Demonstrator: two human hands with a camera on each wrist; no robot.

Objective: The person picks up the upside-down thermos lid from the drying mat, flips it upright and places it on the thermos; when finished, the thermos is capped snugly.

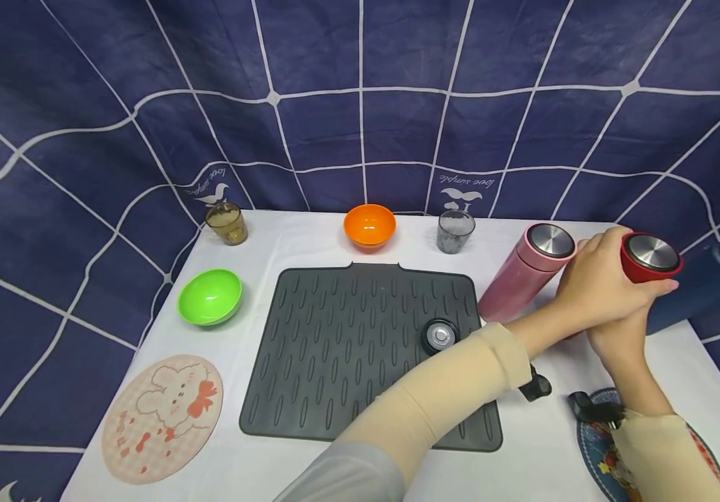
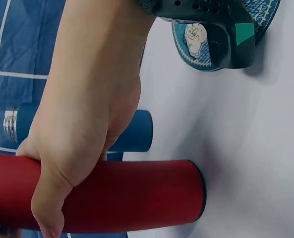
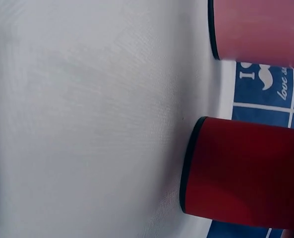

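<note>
A red thermos (image 1: pixel 631 261) with a silver-topped lid is upright at the right of the table. My left hand (image 1: pixel 604 282) grips its upper end, with the thumb along the front just below the silver top. Lower down, my right hand (image 2: pixel 75 144) holds the red body, its thumb and fingers curled round it. Part of that hand is hidden behind the left one in the head view. The red base (image 3: pixel 191 168) is close to the white cloth; whether it touches I cannot tell. A pink thermos (image 1: pixel 516 282) stands just left of the hands.
A blue bottle (image 1: pixel 688 296) stands far right. On the grey drying mat (image 1: pixel 360 348) lies a black round lid (image 1: pixel 440 337). Around it are orange (image 1: pixel 369 223) and green (image 1: pixel 210 296) bowls, two glasses (image 1: pixel 456 231), a bunny placemat (image 1: pixel 162 418) and a blue mat (image 1: pixel 601 453).
</note>
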